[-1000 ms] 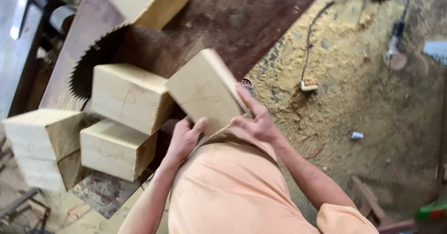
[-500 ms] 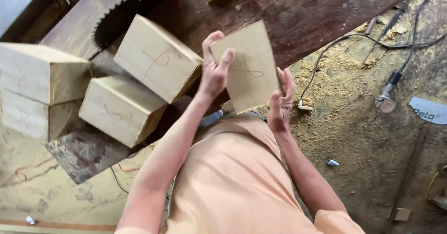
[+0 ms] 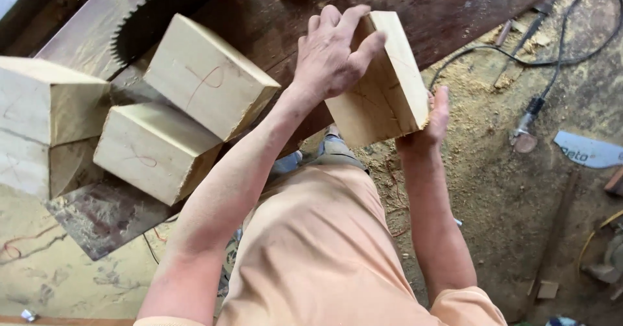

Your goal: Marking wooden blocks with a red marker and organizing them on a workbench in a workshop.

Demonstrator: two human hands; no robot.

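Wood block (image 3: 379,99), pale and squared, is held up in the air between both hands, above the near edge of the dark desk (image 3: 454,8) and tilted so that one broad face turns toward the camera. Left hand (image 3: 331,56) lies over the block's upper left side, fingers curled across the top edge and thumb pressed on the face. Right hand (image 3: 428,128) cups the lower right corner from beneath, its fingers mostly hidden behind the wood.

On the desk to the left lie more pale blocks: one with a red pencil mark (image 3: 207,73), a second block (image 3: 156,150) just beside and below it, and a larger block (image 3: 48,99) at the far left edge. A toothed circular saw blade (image 3: 152,14) rises from the desk behind them. To the right, the sawdust-covered floor (image 3: 506,189) carries a black power cable (image 3: 551,53) and a flat grey blade (image 3: 587,150).
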